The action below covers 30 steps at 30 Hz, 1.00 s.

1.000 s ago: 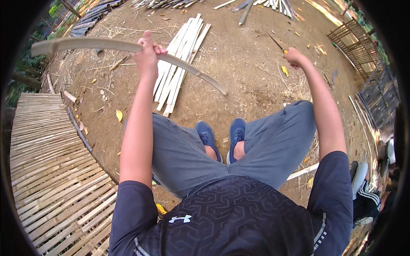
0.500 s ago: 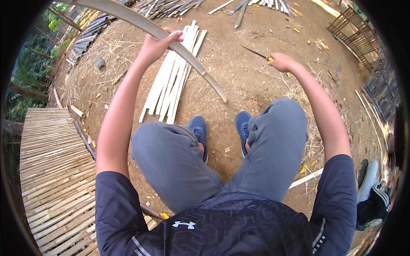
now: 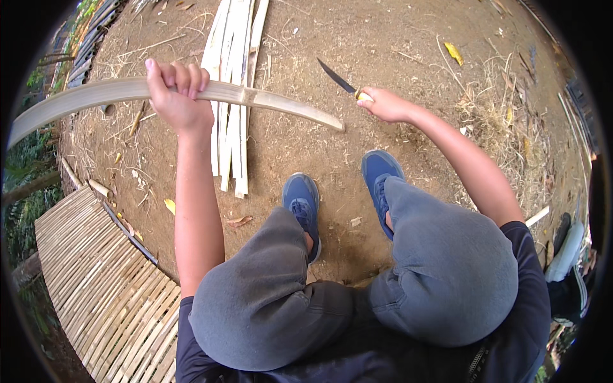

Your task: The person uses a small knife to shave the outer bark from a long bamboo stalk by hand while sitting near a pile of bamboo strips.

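My left hand [image 3: 181, 96] is wrapped round a long, pale bamboo strip [image 3: 284, 106], which bows across the left half of the view. One end of the strip reaches toward the middle; the other runs out to the left rim. In my right hand [image 3: 389, 105] is a knife [image 3: 338, 78] with a dark blade and a yellowish handle, its tip aimed up and to the left. The blade and the strip's near end are apart. Beneath the strip, a bundle of split bamboo slats [image 3: 233, 143] lies on the ground.
A slatted bamboo platform [image 3: 115, 274] fills the lower left. My blue shoes [image 3: 302, 198] stand on brown dirt [image 3: 332, 242]. Dry straw [image 3: 488, 108] is strewn at the right, with a yellow leaf [image 3: 454, 53] beyond it. Dark bamboo poles [image 3: 92, 38] lie at the far left.
My left hand has moved left and lower with the strip, which now lies more level. The knife has come left and nearer the strip's end. My view has tipped downward.
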Available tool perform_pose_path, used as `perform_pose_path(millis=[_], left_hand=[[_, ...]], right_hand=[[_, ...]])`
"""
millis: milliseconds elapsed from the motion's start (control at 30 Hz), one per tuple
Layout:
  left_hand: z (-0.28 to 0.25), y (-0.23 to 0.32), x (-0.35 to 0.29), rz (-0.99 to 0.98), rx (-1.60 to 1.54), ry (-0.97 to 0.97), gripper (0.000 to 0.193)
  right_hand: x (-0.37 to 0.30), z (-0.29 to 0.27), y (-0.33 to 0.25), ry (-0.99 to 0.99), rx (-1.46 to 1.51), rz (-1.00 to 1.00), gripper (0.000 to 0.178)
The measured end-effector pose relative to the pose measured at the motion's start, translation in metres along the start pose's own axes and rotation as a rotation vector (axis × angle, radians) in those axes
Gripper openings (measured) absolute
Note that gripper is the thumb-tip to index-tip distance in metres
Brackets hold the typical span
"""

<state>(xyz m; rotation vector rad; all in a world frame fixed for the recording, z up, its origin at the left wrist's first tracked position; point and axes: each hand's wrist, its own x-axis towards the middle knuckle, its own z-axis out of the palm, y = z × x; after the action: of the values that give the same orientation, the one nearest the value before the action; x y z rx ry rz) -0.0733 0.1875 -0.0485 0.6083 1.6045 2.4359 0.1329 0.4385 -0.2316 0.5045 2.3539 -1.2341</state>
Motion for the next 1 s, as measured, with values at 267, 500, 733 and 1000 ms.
perform_pose_path(millis=[267, 500, 733, 1000], left_hand=[[-0.005, 0.015, -0.017, 0.020, -0.042, -0.037, 0.038], [-0.012, 0.017, -0.027, 0.036, -0.044, -0.009, 0.038], [-0.004, 0.018, -0.033, 0.060, -0.040, -0.015, 0.040], [0.003, 0.025, -0.039, 0.051, -0.066, -0.094, 0.041]], right_hand=[[-0.006, 0.031, -0.045, -0.051, 0.142, -0.056, 0.037], [-0.052, 0.018, -0.113, -0.036, 0.141, -0.235, 0.037], [-0.071, 0.009, -0.165, 0.000, -0.091, -0.142, 0.035], [-0.063, 0.019, -0.145, 0.048, -0.072, -0.196, 0.036]])
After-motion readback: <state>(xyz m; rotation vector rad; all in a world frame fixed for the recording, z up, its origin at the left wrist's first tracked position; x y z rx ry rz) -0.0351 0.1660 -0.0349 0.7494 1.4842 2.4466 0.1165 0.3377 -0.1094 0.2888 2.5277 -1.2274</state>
